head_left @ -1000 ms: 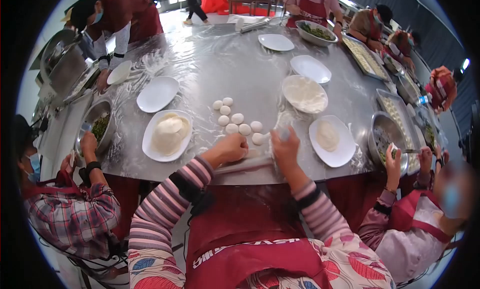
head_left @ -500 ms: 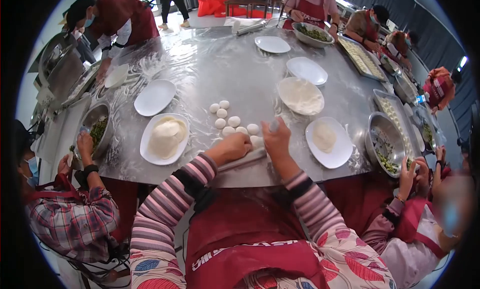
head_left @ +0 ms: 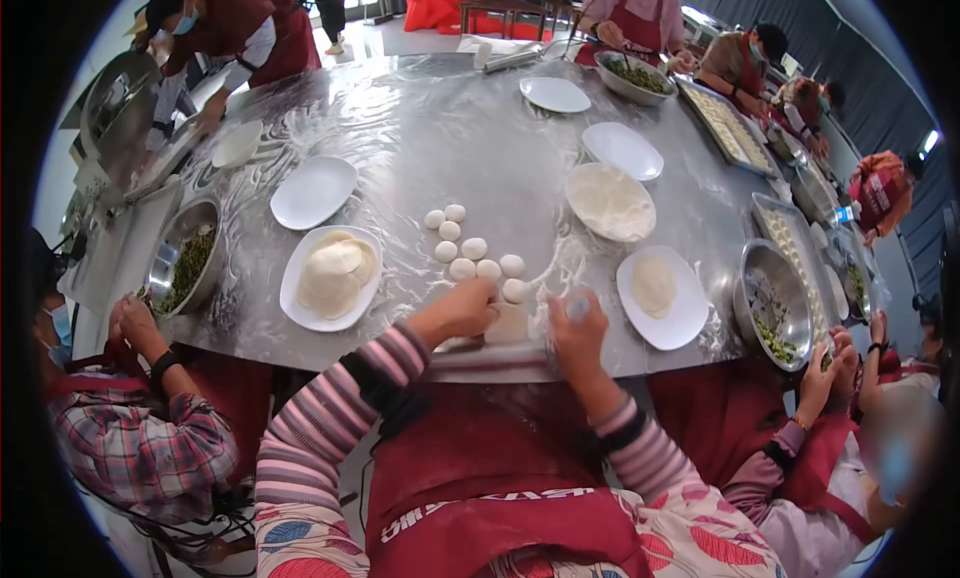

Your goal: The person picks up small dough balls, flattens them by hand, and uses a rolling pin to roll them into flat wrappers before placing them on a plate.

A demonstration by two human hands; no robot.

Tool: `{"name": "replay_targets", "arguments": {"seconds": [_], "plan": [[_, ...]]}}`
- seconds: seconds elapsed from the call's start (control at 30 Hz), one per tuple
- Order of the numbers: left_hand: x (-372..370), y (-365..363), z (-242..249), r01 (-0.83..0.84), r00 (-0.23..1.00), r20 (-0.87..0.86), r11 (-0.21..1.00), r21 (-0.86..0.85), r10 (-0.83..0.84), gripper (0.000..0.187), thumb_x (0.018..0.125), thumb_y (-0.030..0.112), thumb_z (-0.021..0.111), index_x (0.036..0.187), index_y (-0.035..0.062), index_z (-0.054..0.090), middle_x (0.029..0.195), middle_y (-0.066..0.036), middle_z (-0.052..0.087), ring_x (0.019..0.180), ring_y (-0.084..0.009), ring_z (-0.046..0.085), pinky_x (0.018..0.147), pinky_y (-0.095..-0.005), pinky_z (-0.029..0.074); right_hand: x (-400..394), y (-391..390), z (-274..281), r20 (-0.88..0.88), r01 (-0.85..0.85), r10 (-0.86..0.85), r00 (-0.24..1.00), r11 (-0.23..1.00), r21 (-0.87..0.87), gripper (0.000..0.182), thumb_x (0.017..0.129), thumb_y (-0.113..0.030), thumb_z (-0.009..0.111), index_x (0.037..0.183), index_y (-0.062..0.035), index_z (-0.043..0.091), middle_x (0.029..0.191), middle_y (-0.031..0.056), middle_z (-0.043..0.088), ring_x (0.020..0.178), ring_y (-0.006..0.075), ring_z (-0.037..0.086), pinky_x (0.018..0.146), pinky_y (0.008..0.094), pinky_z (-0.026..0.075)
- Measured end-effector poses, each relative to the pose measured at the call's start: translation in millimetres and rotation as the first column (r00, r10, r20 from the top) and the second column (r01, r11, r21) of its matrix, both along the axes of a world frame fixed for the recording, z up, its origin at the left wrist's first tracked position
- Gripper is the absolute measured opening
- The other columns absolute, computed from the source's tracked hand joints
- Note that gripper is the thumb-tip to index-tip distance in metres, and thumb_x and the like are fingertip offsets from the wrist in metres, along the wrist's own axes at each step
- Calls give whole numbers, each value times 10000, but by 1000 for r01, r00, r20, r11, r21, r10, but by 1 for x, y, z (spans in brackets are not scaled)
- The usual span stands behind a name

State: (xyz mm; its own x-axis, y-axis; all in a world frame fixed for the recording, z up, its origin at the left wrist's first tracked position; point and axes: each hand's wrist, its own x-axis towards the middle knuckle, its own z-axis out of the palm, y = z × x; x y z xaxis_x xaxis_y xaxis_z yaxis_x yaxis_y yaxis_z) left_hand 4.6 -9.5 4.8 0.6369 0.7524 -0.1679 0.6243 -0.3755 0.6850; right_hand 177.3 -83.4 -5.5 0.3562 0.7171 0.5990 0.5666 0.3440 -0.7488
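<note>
My left hand (head_left: 463, 312) is closed with its fingertips at the edge of a small flattened dough wrapper (head_left: 508, 324) on the metal table. To its right, my right hand (head_left: 580, 330) is closed over the end of a rolling pin (head_left: 490, 364), which lies near the table's front edge and is smeared by motion. A pale wrapping shows on a finger of that hand. Just beyond the wrapper sit several round dough balls (head_left: 474, 249). On the left, a white plate (head_left: 288, 296) bears a pile of rolled wrappers (head_left: 336, 274); on the right, another plate (head_left: 690, 313) holds a wrapper (head_left: 653, 286).
A plate of flour (head_left: 611, 203) and white plates (head_left: 314, 193) stand farther back on the floury steel table (head_left: 440, 128). Bowls of green filling (head_left: 190, 263) (head_left: 775, 303) flank me. Trays of dumplings (head_left: 725, 128) line the right side. Several co-workers work around the table.
The rolling pin has come back toward the table's front edge, exposing the wrapper. My right hand has moved lower and slightly right; my left hand has shifted slightly down. The view has shifted a little.
</note>
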Motion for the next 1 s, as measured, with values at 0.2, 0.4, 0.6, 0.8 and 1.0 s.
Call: {"name": "replay_targets", "arguments": {"seconds": [0.2,0.4,0.6,0.8,1.0], "plan": [[10,-5,-3,-56,995,88,996,70,49,97,786,56,517,793,-19,578,726,-178,602,689,-278,590,631,-380,451,-6,36,5,-82,3,-6,997,999,-38,187,719,-70,672,767,-2,504,574,186,516,529,359,551,481,413,412],[-3,-1,3,-44,995,88,999,-30,47,86,785,29,517,816,-18,582,733,-145,614,720,-237,603,648,-369,461,-2,8,-1,-22,26,-26,999,1000,-19,180,718,-63,672,778,-7,511,603,195,541,548,356,571,489,402,428],[11,-8,-2,-68,988,136,998,-7,68,133,785,57,548,879,-31,580,765,-167,611,744,-222,598,663,-331,460,-4,34,6,-6,21,-21,1000,1000,-18,183,726,-71,665,755,-24,491,587,181,522,533,376,541,471,392,410],[9,0,6,-31,999,34,999,-43,33,129,784,77,559,855,-28,585,772,-169,614,722,-227,593,649,-333,459,-1,11,2,-8,21,-21,1000,1000,4,193,720,-82,676,752,-19,496,572,182,511,509,359,530,465,389,406],[0,-7,-3,-31,989,144,1000,-5,31,147,796,111,545,783,-24,602,725,-187,611,685,-267,599,645,-363,467,-2,16,3,-72,28,-33,997,997,-66,202,717,-97,682,785,-3,518,593,197,528,509,348,541,469,392,411]]}}
